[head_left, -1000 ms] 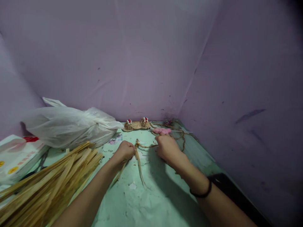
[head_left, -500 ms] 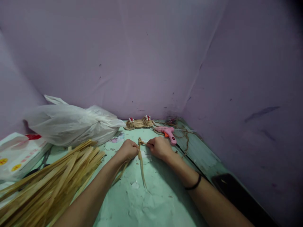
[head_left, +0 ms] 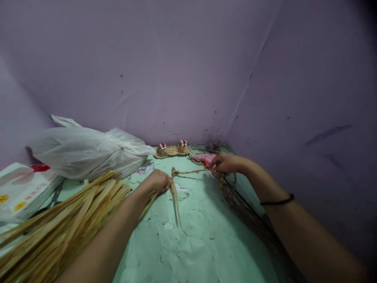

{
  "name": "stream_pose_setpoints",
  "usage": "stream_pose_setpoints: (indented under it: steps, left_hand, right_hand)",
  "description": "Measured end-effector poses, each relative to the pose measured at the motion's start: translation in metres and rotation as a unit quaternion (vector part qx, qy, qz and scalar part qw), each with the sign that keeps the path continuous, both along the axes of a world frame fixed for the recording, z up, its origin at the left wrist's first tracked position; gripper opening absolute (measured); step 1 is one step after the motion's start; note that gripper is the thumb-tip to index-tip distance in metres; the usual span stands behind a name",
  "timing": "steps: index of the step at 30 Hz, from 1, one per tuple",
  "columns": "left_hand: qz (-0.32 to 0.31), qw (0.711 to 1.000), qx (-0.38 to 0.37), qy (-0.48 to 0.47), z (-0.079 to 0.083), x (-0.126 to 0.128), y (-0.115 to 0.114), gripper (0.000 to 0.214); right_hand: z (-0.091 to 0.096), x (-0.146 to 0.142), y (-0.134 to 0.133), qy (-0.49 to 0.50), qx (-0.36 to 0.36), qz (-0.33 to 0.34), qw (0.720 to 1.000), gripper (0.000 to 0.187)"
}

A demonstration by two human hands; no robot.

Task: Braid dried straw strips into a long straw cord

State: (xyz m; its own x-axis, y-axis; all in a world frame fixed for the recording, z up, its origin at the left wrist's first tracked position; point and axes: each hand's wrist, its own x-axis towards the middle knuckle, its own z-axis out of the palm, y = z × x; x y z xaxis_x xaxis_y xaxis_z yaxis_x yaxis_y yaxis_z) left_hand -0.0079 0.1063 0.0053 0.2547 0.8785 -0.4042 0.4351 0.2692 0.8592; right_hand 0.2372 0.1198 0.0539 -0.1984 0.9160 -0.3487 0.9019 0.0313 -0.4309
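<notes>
My left hand (head_left: 159, 180) is closed on the end of a twisted straw cord (head_left: 188, 171), with loose straw strips (head_left: 176, 204) trailing from its fist towards me. The cord runs right across the green table to my right hand (head_left: 225, 162), which is closed on its far part, next to a pink glue gun (head_left: 203, 158). More tangled cord (head_left: 229, 192) hangs and lies below my right hand.
A heap of flat straw strips (head_left: 61, 224) lies at the left. Behind it are a white plastic bag (head_left: 88, 151) and a white box (head_left: 20, 190). Small woven straw sandals (head_left: 172, 149) stand at the back by the purple wall. The green tabletop (head_left: 191, 243) has flaking paint.
My right hand has moved away from my left, to the right and back beside the glue gun, drawing the cord out between them. My left hand has stayed put.
</notes>
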Motion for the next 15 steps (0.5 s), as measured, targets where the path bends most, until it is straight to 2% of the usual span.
stream_pose_setpoints:
  steps: [2, 4, 5, 6, 7, 8, 10, 12, 15]
  left_hand:
    - [0.006, 1.000, -0.003, -0.013, -0.001, 0.001, 0.000, 0.019]
    - [0.014, 1.000, -0.012, -0.022, -0.002, 0.001, 0.001, 0.017]
    - [0.010, 0.999, -0.018, -0.028, -0.003, 0.001, 0.002, 0.016]
    - [0.004, 0.999, -0.024, -0.033, -0.005, 0.000, 0.003, 0.016]
    - [-0.003, 0.999, -0.032, -0.037, -0.006, 0.000, 0.005, 0.016]
    - [-0.010, 0.998, -0.042, -0.040, -0.008, -0.001, 0.006, 0.017]
    - [-0.018, 0.997, -0.060, -0.054, -0.010, -0.003, 0.009, 0.016]
    - [-0.023, 0.995, -0.072, -0.069, -0.012, -0.004, 0.011, 0.017]
    - [-0.028, 0.994, -0.067, -0.076, -0.012, -0.003, 0.011, 0.020]
  right_hand:
    - [0.019, -0.023, -0.008, -0.075, 0.072, -0.053, 0.993, 0.009]
    - [0.027, -0.053, -0.018, -0.113, 0.206, -0.106, 0.966, 0.010]
    - [0.026, -0.069, -0.022, -0.090, 0.266, -0.113, 0.953, 0.011]
    - [0.021, -0.084, -0.027, -0.047, 0.276, -0.115, 0.953, 0.011]
    - [0.012, -0.097, -0.029, 0.012, 0.246, -0.104, 0.964, 0.010]
    - [0.002, -0.108, -0.031, 0.078, 0.186, -0.087, 0.976, 0.010]
    - [-0.021, -0.123, -0.031, 0.149, 0.044, -0.115, 0.981, 0.013]
    - [-0.039, -0.131, -0.030, 0.242, -0.045, -0.178, 0.953, 0.018]
    - [-0.049, -0.133, -0.028, 0.390, -0.127, -0.233, 0.882, 0.016]
